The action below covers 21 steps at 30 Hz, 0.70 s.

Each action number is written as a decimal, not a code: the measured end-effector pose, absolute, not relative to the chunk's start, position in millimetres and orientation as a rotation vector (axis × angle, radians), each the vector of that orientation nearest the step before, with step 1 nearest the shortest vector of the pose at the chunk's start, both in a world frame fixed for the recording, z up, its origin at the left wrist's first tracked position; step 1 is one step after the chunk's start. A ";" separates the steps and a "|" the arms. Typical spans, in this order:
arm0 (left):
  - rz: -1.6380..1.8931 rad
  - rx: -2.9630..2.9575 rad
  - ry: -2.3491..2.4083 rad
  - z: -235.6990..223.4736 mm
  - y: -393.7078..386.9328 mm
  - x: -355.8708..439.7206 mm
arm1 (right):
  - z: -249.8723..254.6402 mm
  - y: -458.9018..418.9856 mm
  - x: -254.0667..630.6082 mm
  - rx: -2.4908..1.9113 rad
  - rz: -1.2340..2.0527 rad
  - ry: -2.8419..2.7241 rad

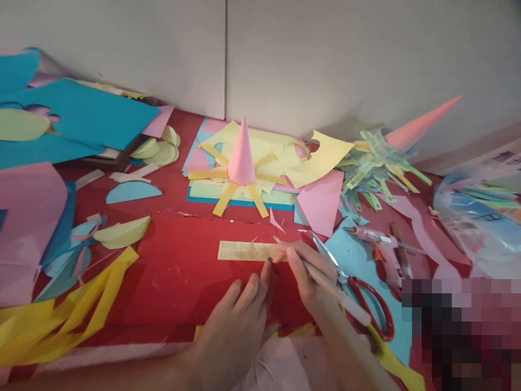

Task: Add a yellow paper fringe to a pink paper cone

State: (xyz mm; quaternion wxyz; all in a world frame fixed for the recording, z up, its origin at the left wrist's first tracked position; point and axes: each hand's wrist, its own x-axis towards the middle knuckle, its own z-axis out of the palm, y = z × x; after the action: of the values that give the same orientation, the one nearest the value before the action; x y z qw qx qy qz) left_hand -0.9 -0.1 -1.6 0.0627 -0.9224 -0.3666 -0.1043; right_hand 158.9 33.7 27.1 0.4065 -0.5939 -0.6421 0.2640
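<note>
A pale yellow paper strip (242, 250) lies flat on a red board (175, 271), with a brownish smear along its surface. My left hand (240, 309) rests at the strip's lower edge, fingers bent, a fingertip pressing near its right end; the thumb is hidden. Pinched in my right hand (307, 269) is a slim pale pen (342, 298), its pointed end just above the strip's right part. Red-handled scissors (358, 290) lie partly open right of this hand. Behind the board stands a pink paper cone (243, 157) with yellow strips spread from its base.
An orange paper cone (423, 125) with fringed green strips leans at the back right. A pink glue gun (386, 247) lies right of the scissors. Yellow strips (85, 298) and blue sheets (89, 111) crowd the left. A plastic bag (476, 212) sits far right; a wall closes the back.
</note>
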 end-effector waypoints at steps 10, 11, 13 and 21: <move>-0.324 -2.782 -1.096 -1.7 0.5 -0.6 | 15.5 37.5 160.6 -1.512 0.875 -1.302; -0.327 -2.784 -1.095 -1.9 0.3 -0.7 | 16.3 36.8 160.2 -1.504 0.865 -1.315; -0.330 -2.790 -1.094 -2.0 0.1 -0.6 | 18.4 35.8 159.5 -1.492 0.824 -1.365; -0.316 -2.781 -1.099 1.8 1.7 0.3 | 18.6 38.6 156.5 -1.529 0.573 -1.572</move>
State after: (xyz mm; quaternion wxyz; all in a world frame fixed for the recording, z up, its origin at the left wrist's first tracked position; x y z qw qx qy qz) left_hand 0.3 1.7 1.8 0.0672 -0.9228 -0.3645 -0.1048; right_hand 156.5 38.6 18.6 0.4238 -0.6109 -0.6282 0.2290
